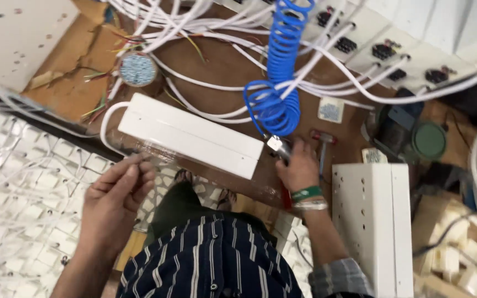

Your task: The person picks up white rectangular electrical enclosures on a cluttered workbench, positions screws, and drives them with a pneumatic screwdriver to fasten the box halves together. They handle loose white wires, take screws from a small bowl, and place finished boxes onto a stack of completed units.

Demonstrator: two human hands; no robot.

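A long white plastic box (189, 137) lies flat on the brown workbench (216, 66), with a white cable leaving its left end. My left hand (118, 193) hovers just below the box's left end, fingers loosely curled and pinched together; I cannot tell whether anything is between them. My right hand (299, 165) rests on the bench at the box's right end, closed around a metal tool (278, 146) that hangs on a blue coiled hose (277, 72). A green band and a metal bangle sit on that wrist.
Many white cables (327, 72) cross the bench. A white perforated metal box (372, 221) stands at the right. A pile of white parts (23, 182) fills the left. A round green-topped object (429, 140), a tape roll (137, 70) and a red-handled tool (323, 138) lie nearby.
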